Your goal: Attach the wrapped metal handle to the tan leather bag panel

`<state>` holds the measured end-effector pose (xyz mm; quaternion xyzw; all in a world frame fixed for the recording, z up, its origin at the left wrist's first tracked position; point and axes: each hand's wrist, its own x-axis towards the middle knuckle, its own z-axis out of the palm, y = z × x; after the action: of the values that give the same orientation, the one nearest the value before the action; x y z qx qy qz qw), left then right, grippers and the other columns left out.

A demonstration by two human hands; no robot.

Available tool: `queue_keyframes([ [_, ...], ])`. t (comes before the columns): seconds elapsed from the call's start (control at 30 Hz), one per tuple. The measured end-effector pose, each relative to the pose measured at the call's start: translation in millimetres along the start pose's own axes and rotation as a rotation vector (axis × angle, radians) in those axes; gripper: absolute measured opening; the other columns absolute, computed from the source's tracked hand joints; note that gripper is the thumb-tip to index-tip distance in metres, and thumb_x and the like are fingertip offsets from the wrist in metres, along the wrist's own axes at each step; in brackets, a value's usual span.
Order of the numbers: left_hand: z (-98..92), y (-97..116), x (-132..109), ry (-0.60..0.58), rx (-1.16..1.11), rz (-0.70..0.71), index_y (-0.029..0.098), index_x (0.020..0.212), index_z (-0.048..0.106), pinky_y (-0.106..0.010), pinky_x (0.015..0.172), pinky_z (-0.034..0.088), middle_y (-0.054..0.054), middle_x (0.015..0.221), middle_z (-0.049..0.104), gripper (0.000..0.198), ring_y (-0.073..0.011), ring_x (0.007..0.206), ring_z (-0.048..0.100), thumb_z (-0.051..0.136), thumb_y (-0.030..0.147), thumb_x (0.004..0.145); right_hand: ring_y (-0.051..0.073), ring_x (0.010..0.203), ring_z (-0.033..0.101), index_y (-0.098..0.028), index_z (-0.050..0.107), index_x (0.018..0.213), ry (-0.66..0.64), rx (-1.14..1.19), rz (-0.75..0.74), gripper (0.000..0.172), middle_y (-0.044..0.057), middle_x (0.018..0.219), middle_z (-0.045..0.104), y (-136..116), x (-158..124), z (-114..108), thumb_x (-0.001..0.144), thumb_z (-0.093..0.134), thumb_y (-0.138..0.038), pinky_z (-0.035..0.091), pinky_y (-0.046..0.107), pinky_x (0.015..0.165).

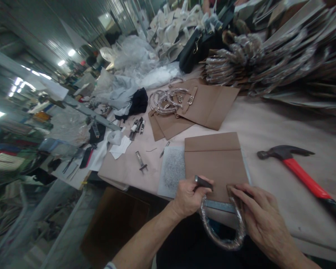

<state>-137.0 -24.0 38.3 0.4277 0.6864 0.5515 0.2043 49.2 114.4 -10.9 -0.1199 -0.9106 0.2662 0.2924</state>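
Observation:
A brown leather-like panel (214, 162) with a fold line near its far edge lies on a flat board (170, 173) at the table's front. My left hand (188, 196) is closed around a short dark cylindrical tool (202, 182), held over the panel's near left part. From the panel's near edge a plastic-wrapped bag handle (224, 243) loops toward my body. One end of it is beside my left fingers. My right hand (264, 213) pinches the other end, pressing its brown tab onto the panel.
A claw hammer (305, 170) with a red grip lies at right. Behind are more brown panels (212, 104) with wrapped handles and a large stack of wrapped pieces (291, 56). A two-pronged metal tool (141, 162), a pen-like tool (164, 149) and black cloth (140, 101) lie left.

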Motion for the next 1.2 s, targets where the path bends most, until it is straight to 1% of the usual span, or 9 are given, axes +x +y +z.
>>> queue_keyframes([
  [0.27, 3.9, -1.4, -0.1, 0.030, 0.005, 0.013, 0.014, 0.096, 0.074, -0.027, 0.083, 0.059, -0.007, 0.094, 0.078, 0.016, -0.0179, 0.088, 0.073, 0.063, 0.013, 0.085, 0.028, 0.113, 0.052, -0.022, 0.054, 0.134, -0.006, 0.006, -0.005, 0.040, 0.012, 0.127, 0.056, -0.2, -0.5, -0.4, 0.097, 0.042, -0.013, 0.042, 0.046, 0.095],
  [0.37, 4.0, 0.6, 1.3, 0.011, 0.031, 0.016, 0.014, 0.094, 0.074, -0.027, 0.084, 0.058, -0.007, 0.094, 0.077, 0.015, -0.0179, 0.089, 0.072, 0.062, 0.013, 0.085, 0.028, 0.113, 0.052, -0.022, 0.053, 0.134, -0.005, 0.010, -0.006, 0.040, 0.012, 0.126, 0.056, -0.3, -0.2, -0.9, 0.097, 0.042, -0.013, 0.042, 0.046, 0.096],
  [0.67, 7.9, -7.1, 2.1, -0.029, 0.159, 0.156, 0.016, 0.096, 0.070, -0.028, 0.082, 0.059, -0.006, 0.091, 0.075, 0.015, -0.0178, 0.085, 0.072, 0.059, 0.017, 0.086, 0.027, 0.113, 0.053, -0.023, 0.055, 0.132, -0.013, 0.012, -0.010, 0.037, 0.011, 0.125, 0.057, -0.3, 1.8, -3.0, 0.098, 0.041, -0.017, 0.044, 0.045, 0.096],
  [0.77, 6.5, -7.5, 5.6, -0.063, 0.134, 0.135, 0.015, 0.094, 0.069, -0.027, 0.081, 0.059, -0.006, 0.091, 0.075, 0.015, -0.0171, 0.083, 0.071, 0.058, 0.016, 0.084, 0.026, 0.119, 0.054, -0.026, 0.051, 0.136, -0.064, 0.053, 0.031, 0.038, 0.009, 0.130, 0.057, -1.7, 3.8, -19.2, 0.099, 0.043, -0.025, 0.046, 0.041, 0.097],
  [0.83, 5.4, -6.5, 7.0, -0.072, 0.113, 0.119, 0.015, 0.093, 0.069, -0.027, 0.080, 0.059, -0.006, 0.090, 0.075, 0.014, -0.0168, 0.083, 0.071, 0.058, 0.014, 0.083, 0.027, 0.122, 0.055, -0.026, 0.048, 0.138, -0.034, 0.039, 0.100, 0.039, 0.010, 0.133, 0.056, 0.5, 4.5, -36.3, 0.099, 0.045, -0.031, 0.047, 0.042, 0.100],
  [0.93, 4.8, -5.5, 6.6, -0.063, 0.098, 0.120, 0.014, 0.092, 0.068, -0.027, 0.080, 0.058, -0.007, 0.090, 0.075, 0.013, -0.0171, 0.083, 0.071, 0.059, 0.013, 0.083, 0.032, 0.118, 0.058, -0.019, 0.053, 0.131, 0.108, -0.149, 0.219, 0.040, 0.015, 0.128, 0.060, 14.6, 1.9, -65.3, 0.098, 0.044, -0.039, 0.045, 0.046, 0.102],
  [1.0, 5.0, -5.7, 5.6, -0.058, 0.101, 0.138, 0.014, 0.093, 0.068, -0.027, 0.081, 0.057, -0.007, 0.090, 0.075, 0.013, -0.0177, 0.084, 0.071, 0.060, 0.013, 0.083, 0.036, 0.112, 0.059, -0.014, 0.057, 0.124, 0.141, -0.369, 0.272, 0.043, 0.021, 0.120, 0.062, 31.7, -3.7, -82.2, 0.097, 0.041, -0.043, 0.046, 0.049, 0.098],
  [1.1, 5.1, -6.6, 5.2, -0.065, 0.112, 0.158, 0.014, 0.095, 0.067, -0.028, 0.082, 0.057, -0.007, 0.091, 0.075, 0.013, -0.0181, 0.084, 0.071, 0.061, 0.014, 0.083, 0.038, 0.094, 0.062, -0.010, 0.062, 0.113, -0.038, -0.652, 0.413, 0.046, 0.025, 0.104, 0.065, 60.3, -16.4, -98.3, 0.096, 0.038, -0.046, 0.049, 0.047, 0.083],
  [1.2, 5.0, -7.6, 6.0, -0.079, 0.107, 0.153, 0.015, 0.096, 0.067, -0.027, 0.083, 0.058, -0.006, 0.091, 0.075, 0.014, -0.0172, 0.083, 0.071, 0.061, 0.014, 0.083, 0.035, 0.075, 0.062, -0.014, 0.062, 0.103, -0.244, -0.678, 0.540, 0.042, 0.021, 0.085, 0.063, 76.5, -24.2, -103.5, 0.093, 0.040, -0.048, 0.047, 0.045, 0.069],
])
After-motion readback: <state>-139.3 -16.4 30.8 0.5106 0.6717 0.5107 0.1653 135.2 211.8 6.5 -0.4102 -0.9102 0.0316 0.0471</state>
